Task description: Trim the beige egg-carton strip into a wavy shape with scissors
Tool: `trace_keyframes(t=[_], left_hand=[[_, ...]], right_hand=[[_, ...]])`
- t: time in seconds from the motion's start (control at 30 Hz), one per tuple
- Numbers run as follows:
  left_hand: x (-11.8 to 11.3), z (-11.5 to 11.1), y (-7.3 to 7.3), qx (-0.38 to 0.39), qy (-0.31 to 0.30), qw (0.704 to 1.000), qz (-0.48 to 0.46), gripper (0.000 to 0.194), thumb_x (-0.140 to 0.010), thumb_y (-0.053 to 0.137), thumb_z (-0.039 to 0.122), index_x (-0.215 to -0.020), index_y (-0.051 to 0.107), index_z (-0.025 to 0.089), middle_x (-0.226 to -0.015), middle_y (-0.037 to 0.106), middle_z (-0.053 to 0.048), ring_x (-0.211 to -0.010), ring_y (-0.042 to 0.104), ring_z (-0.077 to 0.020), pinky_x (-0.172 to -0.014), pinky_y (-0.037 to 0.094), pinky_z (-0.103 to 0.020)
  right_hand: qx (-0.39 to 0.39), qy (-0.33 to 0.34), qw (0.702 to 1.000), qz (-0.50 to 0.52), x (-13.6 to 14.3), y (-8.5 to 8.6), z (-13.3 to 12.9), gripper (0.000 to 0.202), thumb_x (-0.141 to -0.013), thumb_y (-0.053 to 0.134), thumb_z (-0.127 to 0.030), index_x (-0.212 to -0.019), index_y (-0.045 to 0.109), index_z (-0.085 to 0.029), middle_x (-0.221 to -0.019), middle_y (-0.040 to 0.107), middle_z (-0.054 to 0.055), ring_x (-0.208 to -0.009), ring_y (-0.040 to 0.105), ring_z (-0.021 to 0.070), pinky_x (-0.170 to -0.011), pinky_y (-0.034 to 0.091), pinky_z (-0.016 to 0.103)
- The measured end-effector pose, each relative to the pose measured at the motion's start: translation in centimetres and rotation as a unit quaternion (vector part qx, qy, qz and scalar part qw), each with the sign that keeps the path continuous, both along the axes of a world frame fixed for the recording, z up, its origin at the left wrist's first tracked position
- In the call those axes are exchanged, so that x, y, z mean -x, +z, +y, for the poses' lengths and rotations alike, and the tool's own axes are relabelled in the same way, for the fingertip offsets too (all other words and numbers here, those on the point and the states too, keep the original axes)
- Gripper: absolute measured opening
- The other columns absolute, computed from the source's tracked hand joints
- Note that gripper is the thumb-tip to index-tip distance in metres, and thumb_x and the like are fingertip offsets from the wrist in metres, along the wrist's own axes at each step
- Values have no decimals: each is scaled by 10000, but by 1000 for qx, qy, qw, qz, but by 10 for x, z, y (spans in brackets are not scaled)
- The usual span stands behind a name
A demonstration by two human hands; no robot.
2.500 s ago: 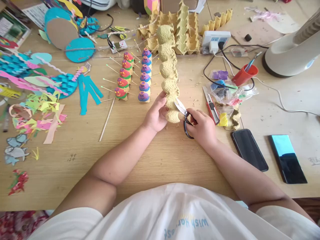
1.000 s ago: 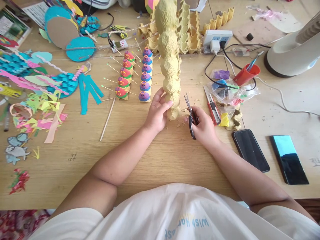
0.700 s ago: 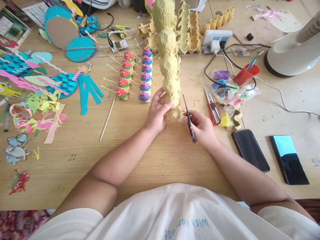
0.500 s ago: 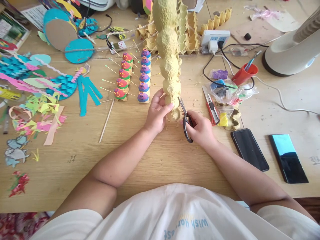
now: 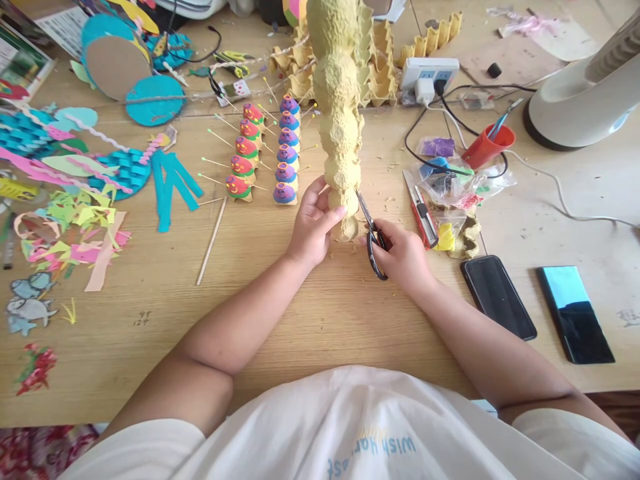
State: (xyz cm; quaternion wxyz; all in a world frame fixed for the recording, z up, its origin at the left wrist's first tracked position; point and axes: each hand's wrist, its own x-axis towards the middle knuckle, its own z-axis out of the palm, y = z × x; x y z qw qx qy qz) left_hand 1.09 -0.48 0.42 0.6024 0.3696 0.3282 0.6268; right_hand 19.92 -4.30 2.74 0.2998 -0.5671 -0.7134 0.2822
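A long yellow strip of egg-carton cups [image 5: 340, 127] rises from the middle of the table toward the top of the head view. My left hand [image 5: 315, 227] grips its near end from the left, thumb across the lowest cups. In my right hand [image 5: 403, 257] are black-handled scissors [image 5: 373, 233], fingers in the loops. Their blades point up and lie against the strip's right edge. Left of the strip stand two rows of painted egg-carton caterpillars, one red and green [image 5: 245, 147], one purple and blue [image 5: 287, 153], with pins stuck in them.
At right are a box cutter [image 5: 423, 210], a red cup [image 5: 489, 147], two phones [image 5: 499, 297] and a power strip [image 5: 431, 71] with cables. Paper scraps [image 5: 75, 233], a thin stick [image 5: 211, 243] and blue paper crafts [image 5: 155, 102] lie at left. More egg carton [image 5: 383, 63] sits behind.
The scissors' handles have turned slightly, with the loops a little higher and further right. My left hand keeps its hold on the strip. The whole view has shifted slightly.
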Motion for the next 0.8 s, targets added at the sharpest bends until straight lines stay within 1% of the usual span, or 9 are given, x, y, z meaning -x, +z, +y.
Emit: trace_keyframes(t=[0.2,0.3,0.47,0.53,0.63,0.7,0.8], left_hand=[[-1,0,1,12,-2,1000,-2,717,-744,966,462,-1369,634,347,-1392,751,-47,-1590,521,-317,-1244,481,-454],[-1,-1,1,9,0,1000,-5,690,-748,972,456,-1352,655,347,-1377,758,-41,-1571,543,-316,-1240,490,-453],[0,-2,1,8,-6,1000,-8,675,-777,972,452,-1381,682,377,-1361,767,-28,-1554,567,-320,-1229,506,-461],[0,-2,0,12,-5,1000,-11,684,-781,969,459,-1396,678,385,-1366,766,-24,-1557,565,-320,-1231,509,-467],[0,-1,1,26,1,999,-18,678,-800,943,472,-1405,658,364,-1387,747,-34,-1587,529,-324,-1247,495,-489],[0,-1,1,34,3,999,-22,649,-817,921,479,-1395,653,350,-1397,737,-39,-1600,512,-328,-1248,492,-500],[0,-1,3,29,7,999,-23,604,-824,909,475,-1359,670,330,-1382,740,-40,-1592,522,-329,-1240,496,-489]], right_hand=[[8,12,1000,9,-2,1,2,223,-951,706,-427,-864,685,-223,-706,652,-1,-656,543,163,-627,352,286],[15,14,1000,17,-2,3,3,230,-948,705,-427,-851,677,-220,-698,632,-8,-657,540,160,-633,355,287],[36,12,998,45,-2,1,3,205,-944,703,-419,-919,719,-216,-684,600,-23,-647,519,152,-639,357,290],[46,14,996,69,-1,-2,4,253,-946,706,-464,-936,728,-212,-674,578,-29,-639,494,145,-626,345,289],[67,20,991,115,0,-6,6,390,-935,724,-591,-980,733,-203,-669,539,-40,-623,448,135,-601,327,287],[83,26,987,136,1,-7,6,472,-915,737,-666,-1002,727,-201,-679,536,-40,-620,440,133,-592,329,290],[102,31,982,159,2,-7,4,524,-913,730,-715,-1050,705,-209,-714,560,-34,-629,457,137,-595,345,296]])
